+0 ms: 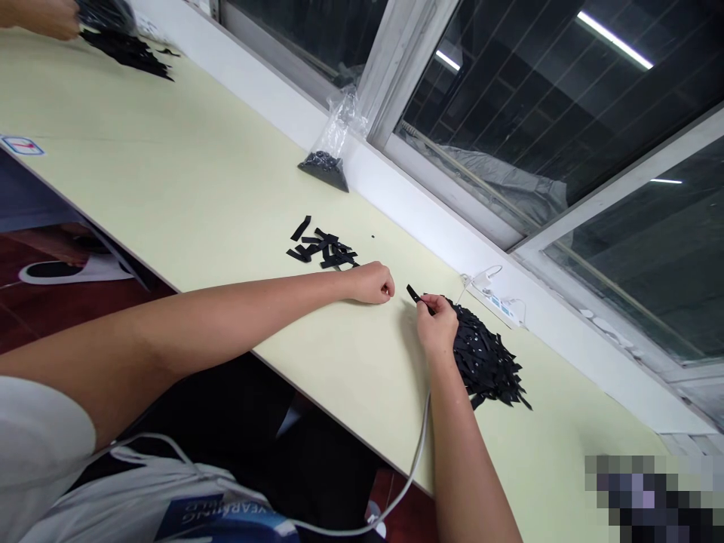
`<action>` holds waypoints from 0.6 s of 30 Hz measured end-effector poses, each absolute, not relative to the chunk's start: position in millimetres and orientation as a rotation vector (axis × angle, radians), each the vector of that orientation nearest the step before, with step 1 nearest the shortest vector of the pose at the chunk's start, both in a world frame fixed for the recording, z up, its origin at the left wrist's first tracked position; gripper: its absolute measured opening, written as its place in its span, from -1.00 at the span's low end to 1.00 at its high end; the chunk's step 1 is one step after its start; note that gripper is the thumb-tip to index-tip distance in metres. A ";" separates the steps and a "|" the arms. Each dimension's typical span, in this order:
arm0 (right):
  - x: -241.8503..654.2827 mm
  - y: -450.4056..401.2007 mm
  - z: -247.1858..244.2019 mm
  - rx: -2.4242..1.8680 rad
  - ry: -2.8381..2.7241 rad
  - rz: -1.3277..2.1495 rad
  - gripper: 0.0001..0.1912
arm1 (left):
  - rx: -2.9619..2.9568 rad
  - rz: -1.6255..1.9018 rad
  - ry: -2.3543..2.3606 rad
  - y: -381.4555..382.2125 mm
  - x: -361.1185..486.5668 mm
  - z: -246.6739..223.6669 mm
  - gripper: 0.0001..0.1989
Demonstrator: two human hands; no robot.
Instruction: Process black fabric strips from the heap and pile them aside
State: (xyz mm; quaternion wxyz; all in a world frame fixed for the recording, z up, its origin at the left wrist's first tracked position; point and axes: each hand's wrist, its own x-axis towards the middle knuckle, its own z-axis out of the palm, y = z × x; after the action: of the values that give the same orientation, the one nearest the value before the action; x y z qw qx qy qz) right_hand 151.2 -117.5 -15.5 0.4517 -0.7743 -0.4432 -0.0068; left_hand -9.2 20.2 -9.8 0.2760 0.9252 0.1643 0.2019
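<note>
My right hand (438, 323) pinches a short black fabric strip (412, 292), whose free end points up and left. Just beyond it lies a large heap of similar black strips (486, 354), with small shiny spots among them. My left hand (372, 283) is curled closed above the table, a short gap away from the held strip; whatever its fingers may hold is hidden. Behind the left hand is a smaller loose scatter of black strips (325, 247), partly covered by that hand.
The pale yellow table (215, 188) runs along a white window ledge. A clear plastic bag (331, 154) with small dark pieces leans there. A power strip (498, 305) sits by the ledge; a white cable (415, 460) crosses the table edge. Another person's hand (42, 19) is near more black strips (130, 53).
</note>
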 end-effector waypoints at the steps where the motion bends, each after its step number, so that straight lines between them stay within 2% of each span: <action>1: 151.7 -117.1 -17.0 -1.906 -1.099 -0.005 -0.77 | 2.482 0.561 0.460 21.1 -8.6 -10.2 -0.72; 6: 159.6 -112.4 -27.2 -1.825 -1.062 0.113 -0.72 | 2.389 0.696 0.463 21.2 -8.2 -7.7 -0.68; 12: 159.9 -109.1 -29.6 -1.719 -0.974 0.283 -0.65 | 2.209 0.537 0.428 15.1 -11.8 -0.7 -0.61; 18: 152.9 -109.8 -25.7 -1.621 -0.900 0.392 -0.64 | 2.316 0.744 0.332 12.7 -8.8 -1.7 -0.69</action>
State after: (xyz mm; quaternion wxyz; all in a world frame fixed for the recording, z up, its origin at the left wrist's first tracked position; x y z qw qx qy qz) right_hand 152.9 -109.8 -25.7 0.5839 -0.6944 -0.3856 0.1679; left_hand -8.8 12.7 -1.7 0.3364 0.8883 0.1273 0.2855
